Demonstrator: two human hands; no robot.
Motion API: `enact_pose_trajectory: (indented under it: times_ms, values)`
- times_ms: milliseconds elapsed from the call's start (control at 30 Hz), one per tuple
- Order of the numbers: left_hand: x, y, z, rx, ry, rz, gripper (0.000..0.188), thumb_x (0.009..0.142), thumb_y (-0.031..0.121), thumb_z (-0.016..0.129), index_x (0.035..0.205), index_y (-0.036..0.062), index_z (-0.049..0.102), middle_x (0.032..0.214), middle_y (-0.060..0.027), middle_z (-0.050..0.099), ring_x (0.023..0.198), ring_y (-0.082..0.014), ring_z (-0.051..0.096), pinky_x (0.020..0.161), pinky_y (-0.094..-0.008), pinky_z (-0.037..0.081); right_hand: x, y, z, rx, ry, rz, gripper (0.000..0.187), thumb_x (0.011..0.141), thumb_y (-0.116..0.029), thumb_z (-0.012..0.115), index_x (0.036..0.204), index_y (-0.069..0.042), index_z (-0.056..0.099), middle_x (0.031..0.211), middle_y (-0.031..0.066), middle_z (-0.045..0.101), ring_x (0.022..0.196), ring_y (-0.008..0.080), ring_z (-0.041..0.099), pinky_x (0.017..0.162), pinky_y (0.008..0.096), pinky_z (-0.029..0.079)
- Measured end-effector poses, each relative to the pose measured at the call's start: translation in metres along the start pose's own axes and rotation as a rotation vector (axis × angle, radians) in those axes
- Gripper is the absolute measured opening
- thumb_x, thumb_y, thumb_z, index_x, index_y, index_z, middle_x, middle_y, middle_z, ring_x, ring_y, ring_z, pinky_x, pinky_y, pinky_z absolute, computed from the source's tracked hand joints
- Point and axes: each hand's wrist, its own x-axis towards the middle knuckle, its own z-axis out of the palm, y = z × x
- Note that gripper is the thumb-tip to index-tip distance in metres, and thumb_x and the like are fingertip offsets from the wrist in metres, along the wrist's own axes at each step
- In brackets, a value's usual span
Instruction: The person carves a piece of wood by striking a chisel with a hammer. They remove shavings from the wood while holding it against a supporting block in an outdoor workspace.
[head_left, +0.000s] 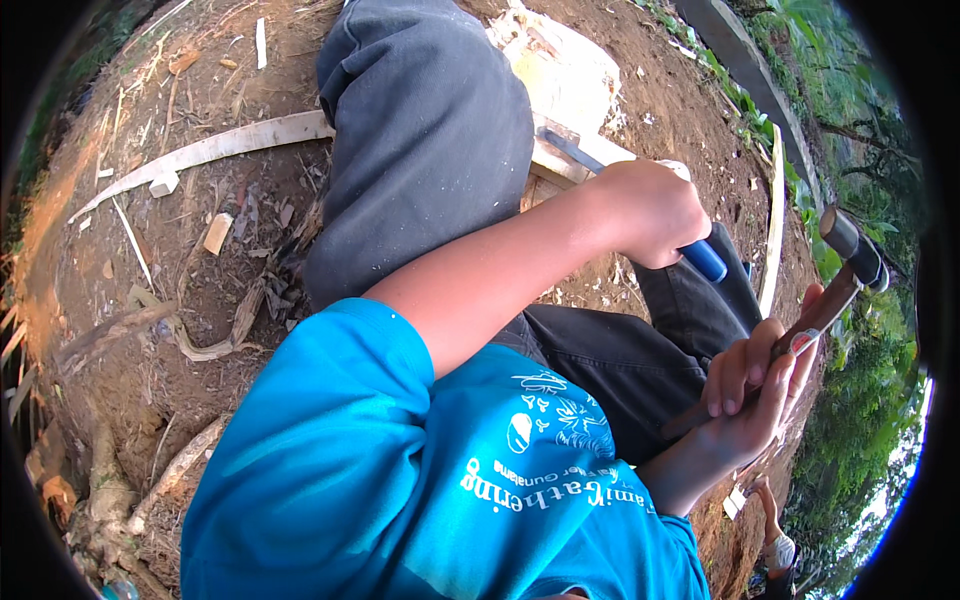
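Observation:
My left hand is closed round a chisel with a blue handle, whose end sticks out below the fist. Its dark metal blade slants up and left to a pale wooden board beside my bent knee; the tip rests on or just above the wood, I cannot tell which. On the right, my right hand grips a hammer by its brown wooden handle. The hammer's head is raised, apart from the chisel. My trouser leg hides part of the board.
A long pale wood strip lies on the brown soil at left, with offcuts and dry roots. Beyond the board sits a bright, pale lump. Another strip, a low grey edge and green plants border the right.

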Motion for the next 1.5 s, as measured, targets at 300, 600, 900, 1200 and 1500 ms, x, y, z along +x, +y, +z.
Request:
enact_pose_trajectory:
  times_ms: [300, 600, 900, 1200, 1500]
  values:
    - [0.003, 0.013, -0.018, -0.262, 0.284, 0.11, 0.012, 0.073, 0.02, 0.074, 0.078, 0.0105, 0.068, 0.071, -0.0119, 0.068, 0.069, -0.033, 0.07, 0.064, -0.0437, 0.055, 0.0, 0.002, -0.003, 0.071, -0.031, 0.047, 0.068, 0.105, -0.023, 0.053, 0.158, 0.003, 0.019, 0.076, 0.0017, 0.046, 0.043, 0.0048, 0.038, 0.037, 0.0204, 0.034]
    - [0.006, 0.007, -0.018, -0.288, 0.279, 0.102, 0.014, 0.073, 0.02, 0.074, 0.081, 0.0101, 0.07, 0.07, -0.0122, 0.068, 0.069, -0.0328, 0.07, 0.063, -0.0428, 0.055, 0.001, 0.001, -0.002, 0.048, -0.008, 0.047, 0.07, 0.105, -0.022, 0.055, 0.159, 0.001, 0.018, 0.076, 0.0019, 0.046, 0.043, 0.005, 0.038, 0.037, 0.02, 0.034]
    - [-0.007, -0.006, -0.005, 0.002, 0.05, -0.047, 0.013, 0.076, 0.022, 0.073, 0.082, 0.0118, 0.072, 0.069, -0.0127, 0.069, 0.069, -0.0317, 0.071, 0.064, -0.0438, 0.057, 0.001, 0.004, -0.006, 0.072, 0.011, 0.072, 0.072, 0.104, -0.024, 0.057, 0.16, 0.0, 0.017, 0.076, 0.0014, 0.046, 0.043, 0.0048, 0.039, 0.036, 0.0198, 0.034]
    - [0.001, 0.011, -0.024, -0.301, 0.332, 0.083, 0.013, 0.071, 0.018, 0.074, 0.075, 0.0091, 0.065, 0.065, -0.0114, 0.065, 0.065, -0.0307, 0.069, 0.06, -0.0411, 0.054, -0.002, 0.003, -0.003, 0.062, -0.005, 0.065, 0.071, 0.105, -0.025, 0.056, 0.159, 0.0, 0.018, 0.074, 0.0004, 0.045, 0.043, 0.0047, 0.039, 0.036, 0.02, 0.034]
    - [0.005, 0.008, -0.01, -0.214, 0.234, 0.155, 0.012, 0.074, 0.019, 0.072, 0.079, 0.0088, 0.07, 0.07, -0.0118, 0.069, 0.067, -0.0319, 0.069, 0.064, -0.0421, 0.056, 0.002, 0.003, 0.007, 0.039, 0.006, 0.07, 0.069, 0.105, -0.022, 0.055, 0.159, 0.002, 0.019, 0.076, 0.0012, 0.045, 0.044, 0.004, 0.038, 0.037, 0.0185, 0.033]
